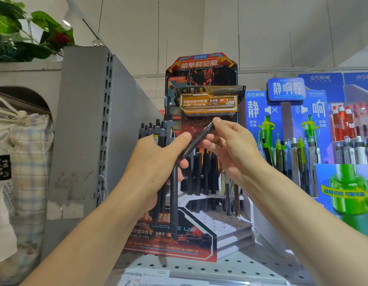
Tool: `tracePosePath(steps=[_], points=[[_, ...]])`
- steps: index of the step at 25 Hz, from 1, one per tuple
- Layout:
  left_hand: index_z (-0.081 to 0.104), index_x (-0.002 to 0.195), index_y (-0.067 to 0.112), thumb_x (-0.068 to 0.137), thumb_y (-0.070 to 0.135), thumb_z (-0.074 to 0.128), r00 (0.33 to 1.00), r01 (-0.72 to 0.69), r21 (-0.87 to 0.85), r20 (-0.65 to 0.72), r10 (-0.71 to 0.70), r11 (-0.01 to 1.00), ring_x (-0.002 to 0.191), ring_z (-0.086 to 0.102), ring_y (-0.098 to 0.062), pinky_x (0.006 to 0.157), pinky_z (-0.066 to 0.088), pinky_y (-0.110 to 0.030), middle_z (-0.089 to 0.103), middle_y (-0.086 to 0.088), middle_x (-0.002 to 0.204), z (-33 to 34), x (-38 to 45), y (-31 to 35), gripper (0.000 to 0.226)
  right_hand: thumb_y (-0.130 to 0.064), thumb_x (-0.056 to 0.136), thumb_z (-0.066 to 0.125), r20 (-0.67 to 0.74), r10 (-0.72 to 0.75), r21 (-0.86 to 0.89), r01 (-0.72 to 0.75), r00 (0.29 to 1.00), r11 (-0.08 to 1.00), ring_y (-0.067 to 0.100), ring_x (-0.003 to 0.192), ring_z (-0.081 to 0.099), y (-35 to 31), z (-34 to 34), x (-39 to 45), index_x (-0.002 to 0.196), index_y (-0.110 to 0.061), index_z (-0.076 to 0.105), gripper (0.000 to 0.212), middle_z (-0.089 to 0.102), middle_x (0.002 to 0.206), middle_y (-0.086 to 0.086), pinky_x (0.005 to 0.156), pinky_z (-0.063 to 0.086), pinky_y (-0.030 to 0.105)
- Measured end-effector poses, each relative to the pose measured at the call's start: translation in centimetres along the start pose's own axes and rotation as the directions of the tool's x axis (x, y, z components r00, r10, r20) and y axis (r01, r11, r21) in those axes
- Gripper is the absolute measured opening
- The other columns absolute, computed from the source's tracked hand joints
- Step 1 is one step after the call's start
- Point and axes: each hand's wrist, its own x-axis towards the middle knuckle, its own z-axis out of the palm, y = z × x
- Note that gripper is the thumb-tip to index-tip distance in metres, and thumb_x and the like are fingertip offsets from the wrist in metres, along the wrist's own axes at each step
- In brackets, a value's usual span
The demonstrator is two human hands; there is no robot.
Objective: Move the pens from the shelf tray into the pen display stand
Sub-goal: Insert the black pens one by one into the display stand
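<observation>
Left hand [158,159]: grips pen bundle [158,137], upright.
Right hand [230,145]: pinches single pen [196,140] — axis tilted, tip down-left.
Display stand [201,219]: just behind/below; holes nearer right hand — judge pen needs uprighting.

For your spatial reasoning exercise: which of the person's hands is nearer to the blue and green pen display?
Right. The right hand pinches a single pen just left of the blue display; the left hand, gripping a pen bundle, is farther left.

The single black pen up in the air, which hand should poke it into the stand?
Probably the right hand: it already pinches the single pen above the stand. The left hand is full, gripping a bundle of pens.
</observation>
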Motion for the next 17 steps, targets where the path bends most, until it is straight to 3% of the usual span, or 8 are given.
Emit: tracePosePath(steps=[4,6,8,12,17], points=[[0.061,0.083,0.017,0.089,0.047,0.069,0.997,-0.026,-0.027,-0.067,0.025,0.999,0.041,0.053,-0.013,0.040,0.041,-0.020,0.060,0.003,0.053,-0.5,0.1,0.0,0.032,-0.012,0.096,0.067,-0.059,-0.141,-0.079,0.136,0.988,0.988,0.015,0.060,0.067,-0.3,0.1,-0.1,0.116,-0.009,0.054,0.023,0.067,0.082,0.010,0.061,0.060,0.030],[0.060,0.085,0.017,0.089,0.048,0.069,0.995,-0.048,-0.027,-0.094,0.045,0.998,0.041,0.053,-0.012,0.039,0.041,-0.020,0.059,0.004,0.052,-0.9,0.2,0.0,0.032,-0.008,0.096,0.067,0.014,-0.254,-0.269,0.249,0.967,0.931,0.018,0.059,0.067,0.0,0.2,-0.3,0.119,-0.013,0.055,0.027,0.067,0.079,0.013,0.059,0.062,0.036],[0.061,0.087,0.018,0.089,0.049,0.068,0.991,-0.081,0.001,-0.107,0.080,0.997,0.041,0.054,-0.011,0.040,0.042,-0.019,0.060,0.005,0.052,-1.3,0.2,0.0,0.031,-0.007,0.094,0.068,0.157,-0.345,-0.466,0.377,0.926,0.801,0.020,0.057,0.069,0.6,0.6,-0.7,0.117,-0.018,0.059,0.027,0.069,0.077,0.010,0.054,0.062,0.039],[0.062,0.088,0.021,0.089,0.049,0.067,0.986,-0.107,0.023,-0.125,0.109,0.994,0.042,0.055,-0.010,0.041,0.043,-0.019,0.061,0.005,0.054,-2.0,0.4,-0.1,0.028,-0.014,0.094,0.070,0.317,-0.406,-0.616,0.511,0.857,0.599,0.014,0.054,0.069,1.6,1.1,-1.3,0.115,-0.026,0.061,0.025,0.069,0.069,-0.002,0.046,0.056,0.025],[0.063,0.087,0.022,0.090,0.047,0.068,0.986,-0.103,0.006,-0.132,0.103,0.995,0.043,0.055,-0.010,0.041,0.042,-0.017,0.061,0.005,0.054,-2.2,0.7,-0.6,0.026,-0.018,0.094,0.070,0.330,-0.377,-0.654,0.497,0.866,0.570,0.010,0.055,0.069,2.2,0.9,-1.3,0.114,-0.029,0.060,0.025,0.070,0.069,-0.003,0.047,0.055,0.022]])
